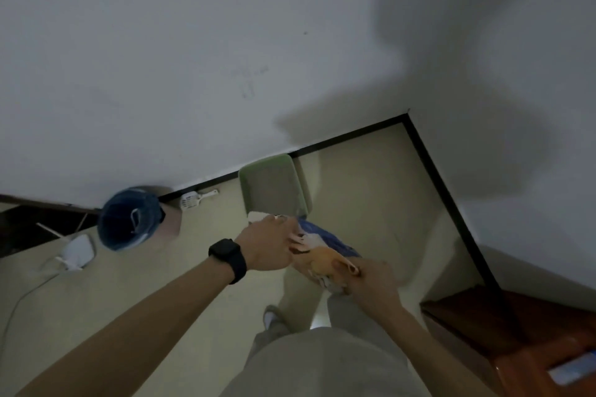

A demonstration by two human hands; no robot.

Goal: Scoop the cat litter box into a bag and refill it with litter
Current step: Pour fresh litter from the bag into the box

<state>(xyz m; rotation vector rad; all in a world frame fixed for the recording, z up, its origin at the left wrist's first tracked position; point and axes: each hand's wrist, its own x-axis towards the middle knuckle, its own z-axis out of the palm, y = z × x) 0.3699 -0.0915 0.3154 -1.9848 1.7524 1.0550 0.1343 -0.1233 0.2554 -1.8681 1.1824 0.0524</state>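
Right hand (374, 282), left hand (267, 245) hold bag (325, 243); tilted lengthwise toward box (274, 158).

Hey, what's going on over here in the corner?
A person stands over a green litter box on the floor by the wall, holding a litter bag in both hands: the left hand grips the end nearest the box, the right hand the other end. Whether litter is pouring is unclear. A white scoop lies by the wall, near a blue-lined bin.
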